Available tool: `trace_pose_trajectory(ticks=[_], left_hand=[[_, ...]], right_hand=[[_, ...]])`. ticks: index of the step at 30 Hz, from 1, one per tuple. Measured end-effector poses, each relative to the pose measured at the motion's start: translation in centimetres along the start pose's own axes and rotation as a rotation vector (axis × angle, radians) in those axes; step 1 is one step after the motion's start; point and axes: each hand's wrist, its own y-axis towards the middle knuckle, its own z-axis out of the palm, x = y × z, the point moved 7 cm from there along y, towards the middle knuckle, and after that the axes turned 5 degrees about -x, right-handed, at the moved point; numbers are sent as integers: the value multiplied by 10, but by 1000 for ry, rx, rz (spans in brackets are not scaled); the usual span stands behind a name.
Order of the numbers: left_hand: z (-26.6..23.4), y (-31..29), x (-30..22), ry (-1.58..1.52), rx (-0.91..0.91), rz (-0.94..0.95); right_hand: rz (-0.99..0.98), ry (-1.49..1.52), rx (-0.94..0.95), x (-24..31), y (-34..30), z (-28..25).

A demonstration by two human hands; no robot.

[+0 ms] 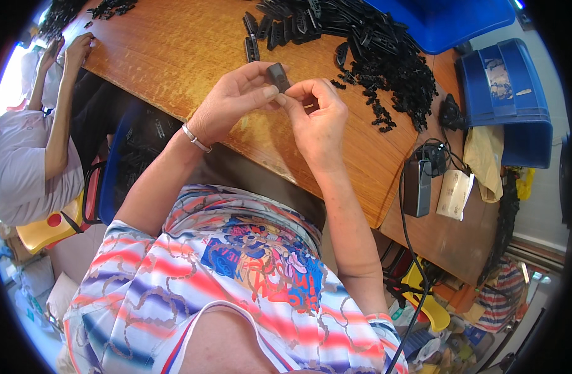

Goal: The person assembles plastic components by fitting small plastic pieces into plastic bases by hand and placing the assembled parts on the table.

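Note:
Over the table edge, my left hand (235, 95) is closed on a small black rectangular plastic part (278, 76), held upright between thumb and fingers. My right hand (321, 123) meets it from the other side, its thumb and forefinger pinched at the part's lower end. Whether a smaller piece sits between those fingertips cannot be seen. Just beyond my hands, flat black plastic pieces (252, 48) lie on the wooden table (174, 47). To the right spreads a heap of small black pieces (398, 78), some loose at its near edge.
Blue plastic bins (507, 93) stand at the right, with another blue tub (448, 25) at the back. A black box with cables (417, 187) and a torn paper packet (455, 194) lie on the right side. Another person's arm (63, 118) rests at the table's far left.

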Motion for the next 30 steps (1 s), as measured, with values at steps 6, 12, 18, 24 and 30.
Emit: trace_pose_trajectory(ticks=[6,12,18,24,30], left_hand=[[10,-3,-10,335,-31,84],[-1,1,9,391,-61,-46],[-25,-1,16,116,-69,-199],[-84,10,1,-166,-310,-169],[-96,38,-12,-166,-368,-120]], right_hand=[[156,17,7,-27,-5,11],[265,25,145,-46,-9,15],[188,-57,293,-40,-1,-2],[-147,-673,60,-53,10,-59],[-137,-809,115,-64,6,-56]])
